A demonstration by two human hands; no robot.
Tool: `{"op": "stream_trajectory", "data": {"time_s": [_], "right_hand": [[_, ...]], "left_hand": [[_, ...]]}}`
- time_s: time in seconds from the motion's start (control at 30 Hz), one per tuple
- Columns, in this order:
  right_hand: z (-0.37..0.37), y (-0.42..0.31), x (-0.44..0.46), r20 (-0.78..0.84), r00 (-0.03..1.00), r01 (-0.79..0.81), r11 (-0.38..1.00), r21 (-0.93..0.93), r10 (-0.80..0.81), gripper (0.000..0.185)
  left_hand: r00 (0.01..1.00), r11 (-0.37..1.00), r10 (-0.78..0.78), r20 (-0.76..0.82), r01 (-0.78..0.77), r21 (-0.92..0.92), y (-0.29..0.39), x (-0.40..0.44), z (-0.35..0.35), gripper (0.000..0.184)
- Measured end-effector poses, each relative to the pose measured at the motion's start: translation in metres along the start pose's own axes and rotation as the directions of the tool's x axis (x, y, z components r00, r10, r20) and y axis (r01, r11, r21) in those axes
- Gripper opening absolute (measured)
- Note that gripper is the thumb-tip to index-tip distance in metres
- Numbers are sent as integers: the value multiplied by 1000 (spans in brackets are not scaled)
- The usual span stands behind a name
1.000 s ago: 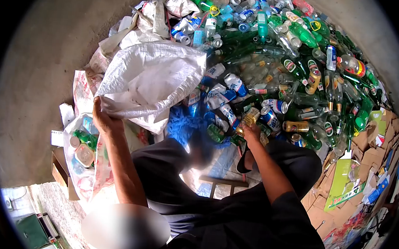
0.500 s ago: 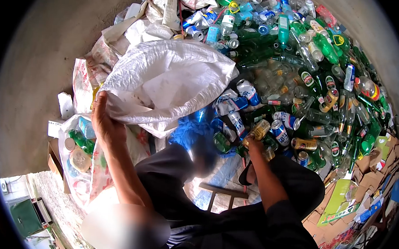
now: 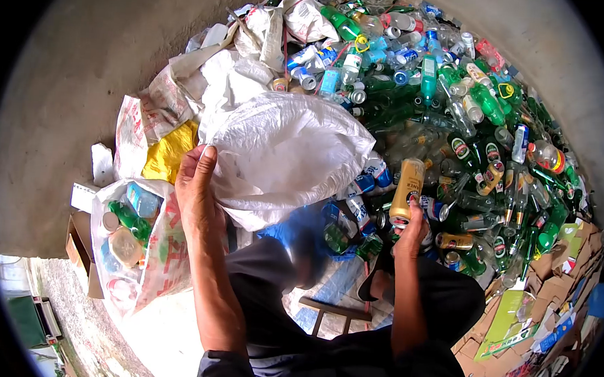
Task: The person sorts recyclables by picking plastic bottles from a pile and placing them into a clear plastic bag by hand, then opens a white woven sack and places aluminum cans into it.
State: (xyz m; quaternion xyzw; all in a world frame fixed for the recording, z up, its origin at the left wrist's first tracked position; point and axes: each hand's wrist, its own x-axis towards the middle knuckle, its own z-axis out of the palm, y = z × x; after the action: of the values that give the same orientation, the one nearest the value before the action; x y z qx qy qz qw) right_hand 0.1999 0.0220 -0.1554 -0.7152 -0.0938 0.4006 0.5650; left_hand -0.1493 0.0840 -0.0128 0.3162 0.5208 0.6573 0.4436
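At the rim of a white woven sack (image 3: 298,130), my left hand (image 3: 198,186) is closed, thumb up, gripping the edge. The sack's wide mouth faces up and towards me. My right hand (image 3: 412,235) is wrapped round the lower end of a gold beer can (image 3: 406,187), held tilted above the pile. Blue-and-white cans (image 3: 359,213) lie between the sack and that hand. Just below the sack is a crumpled blue plastic bag (image 3: 290,225), partly blurred.
A heap of green glass bottles (image 3: 464,152), plastic bottles and cans spreads against the wall. At left stands a clear bag of bottles (image 3: 132,241) near a yellow bag (image 3: 170,156). Flattened cardboard (image 3: 556,284) lies at right. A small wooden stool (image 3: 333,309) is between my legs.
My right hand has lifted the gold can up off the pile. The left hand and sack have shifted right and slightly down in view, and more of the yellow bag shows.
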Motion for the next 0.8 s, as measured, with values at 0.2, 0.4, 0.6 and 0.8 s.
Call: {"op": "stream_trajectory", "data": {"time_s": [0.2,0.4,0.6,0.8], "right_hand": [[8,-90,-51,688,685,406,910,-87,-240,41],[113,-95,-55,868,496,730,528,-434,27,45],[234,-25,-54,982,181,934,323,-154,-52,48],[151,-68,-91,881,238,577,789,210,-408,34]], "left_hand": [[999,996,-49,22,50,-75,7,-13,9,31],[997,997,-69,27,70,-37,8,-16,10,29],[999,996,-44,-2,43,-79,15,-24,19,27],[994,972,27,-105,-50,-230,10,4,-13,26]]}}
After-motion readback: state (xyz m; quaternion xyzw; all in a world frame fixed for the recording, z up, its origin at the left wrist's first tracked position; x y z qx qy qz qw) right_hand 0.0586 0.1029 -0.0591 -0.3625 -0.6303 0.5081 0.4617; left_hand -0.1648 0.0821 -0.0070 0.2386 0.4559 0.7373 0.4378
